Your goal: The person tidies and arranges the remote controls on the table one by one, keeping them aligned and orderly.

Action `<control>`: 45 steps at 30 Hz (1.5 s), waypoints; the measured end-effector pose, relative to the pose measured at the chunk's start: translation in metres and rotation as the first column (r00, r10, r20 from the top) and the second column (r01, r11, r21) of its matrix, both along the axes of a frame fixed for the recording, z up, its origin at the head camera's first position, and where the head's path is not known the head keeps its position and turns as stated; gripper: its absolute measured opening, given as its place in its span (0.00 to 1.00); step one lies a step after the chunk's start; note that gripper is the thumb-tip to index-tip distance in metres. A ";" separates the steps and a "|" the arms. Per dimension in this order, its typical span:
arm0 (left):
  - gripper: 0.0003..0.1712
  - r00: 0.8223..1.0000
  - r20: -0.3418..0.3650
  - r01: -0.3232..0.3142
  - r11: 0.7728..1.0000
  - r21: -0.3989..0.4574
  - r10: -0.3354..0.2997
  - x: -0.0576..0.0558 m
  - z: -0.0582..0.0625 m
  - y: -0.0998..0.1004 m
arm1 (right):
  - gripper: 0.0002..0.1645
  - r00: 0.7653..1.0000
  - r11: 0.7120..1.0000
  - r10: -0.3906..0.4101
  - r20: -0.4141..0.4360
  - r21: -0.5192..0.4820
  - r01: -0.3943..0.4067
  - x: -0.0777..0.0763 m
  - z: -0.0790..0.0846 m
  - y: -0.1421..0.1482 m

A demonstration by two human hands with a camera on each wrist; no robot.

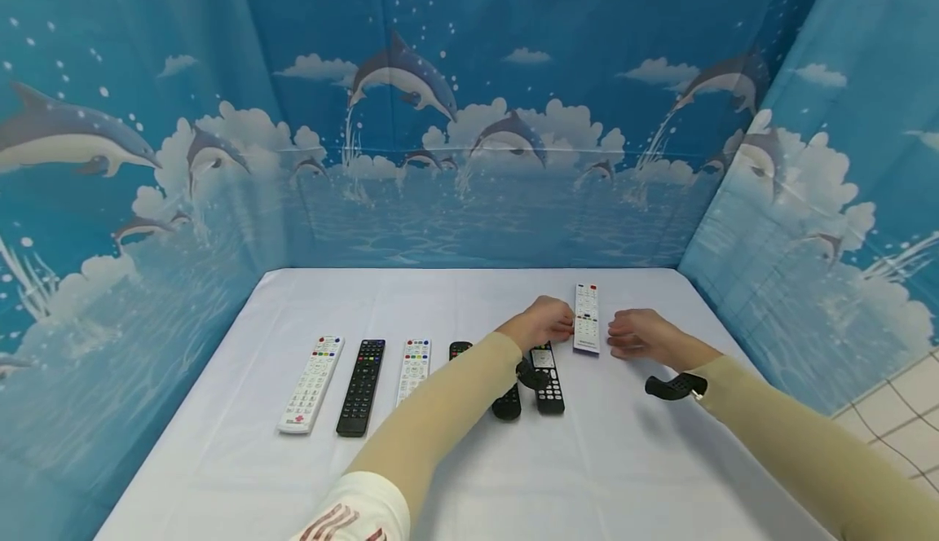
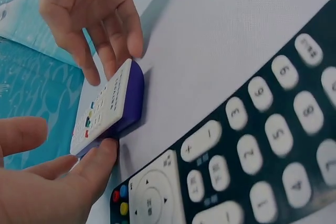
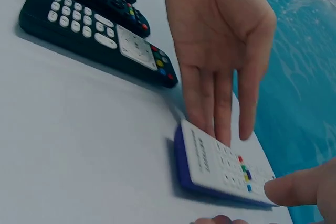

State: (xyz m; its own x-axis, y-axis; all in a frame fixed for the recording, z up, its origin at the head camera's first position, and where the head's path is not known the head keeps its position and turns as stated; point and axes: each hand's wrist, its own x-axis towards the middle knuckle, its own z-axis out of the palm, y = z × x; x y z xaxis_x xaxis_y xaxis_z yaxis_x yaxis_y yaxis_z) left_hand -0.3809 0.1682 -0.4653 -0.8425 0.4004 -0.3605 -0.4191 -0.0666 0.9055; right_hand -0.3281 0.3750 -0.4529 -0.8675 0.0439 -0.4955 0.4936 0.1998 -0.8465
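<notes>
A white remote control (image 1: 586, 317) with a purple underside lies at the back of the table, right of the others. At its left side is my left hand (image 1: 544, 321), the fingertips against the remote's edge in the left wrist view. My right hand (image 1: 649, 336) stands at its right, fingers loosely bent and nothing gripped. In the right wrist view that hand's thumb (image 3: 291, 186) overlaps the remote's far end; contact cannot be told. Just left and nearer lies a black remote (image 1: 550, 386) with white keys.
Further left, a white remote (image 1: 311, 386), a black remote (image 1: 362, 386) and another white remote (image 1: 414, 366) form a row. My left forearm partly covers black remote parts (image 1: 508, 405). Dolphin-printed curtains (image 1: 484, 207) enclose the white table (image 1: 220, 484) at back and sides.
</notes>
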 end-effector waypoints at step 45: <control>0.16 0.962 -0.148 -0.231 0.973 -0.008 0.228 0.039 0.033 0.000 | 0.39 0.981 0.996 0.065 -0.183 0.070 -0.053 0.024 0.034 -0.027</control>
